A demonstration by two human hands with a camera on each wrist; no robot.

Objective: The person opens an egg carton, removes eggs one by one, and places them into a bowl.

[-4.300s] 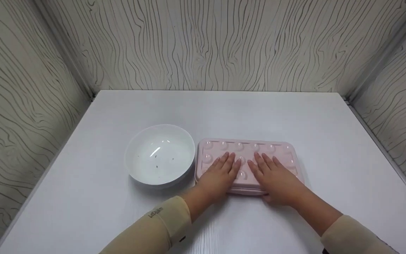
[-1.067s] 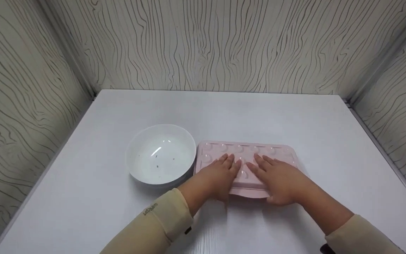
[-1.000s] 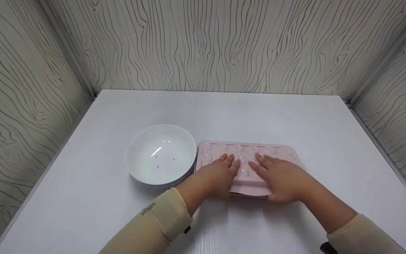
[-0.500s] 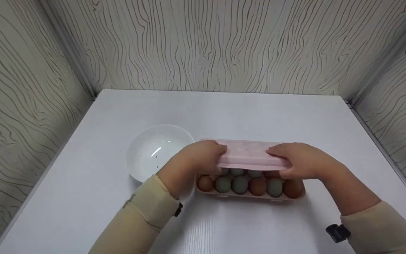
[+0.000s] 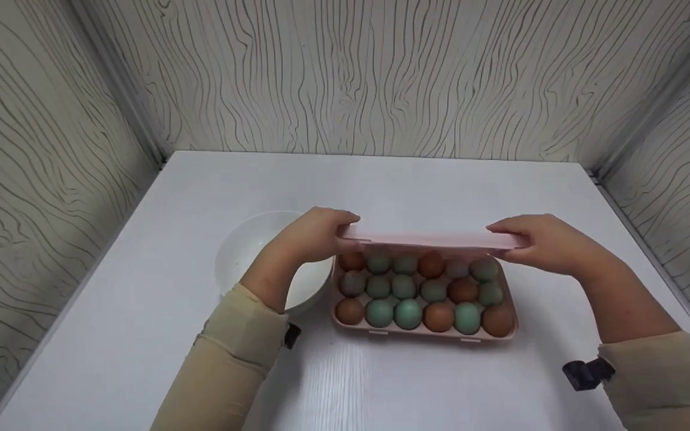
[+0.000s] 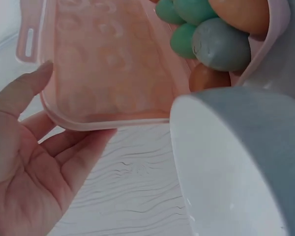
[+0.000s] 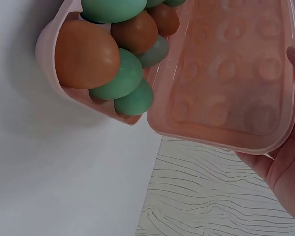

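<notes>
A pink egg carton lies on the table, filled with rows of brown and blue-green eggs. Its pink lid stands raised at the back, seen nearly edge-on in the head view. My left hand grips the lid's left corner, thumb on the near edge and fingers behind in the left wrist view. At the opposite corner my right hand pinches the lid the same way. The lid's dimpled inside faces the left wrist camera.
A white bowl stands directly left of the carton, partly behind my left hand and forearm. Patterned panels enclose the white table at the back and both sides.
Both hands first lay flat on the shut lid, then took its front edge and swung it up and back. The eggs inside have come into view; the bowl has stayed put.
</notes>
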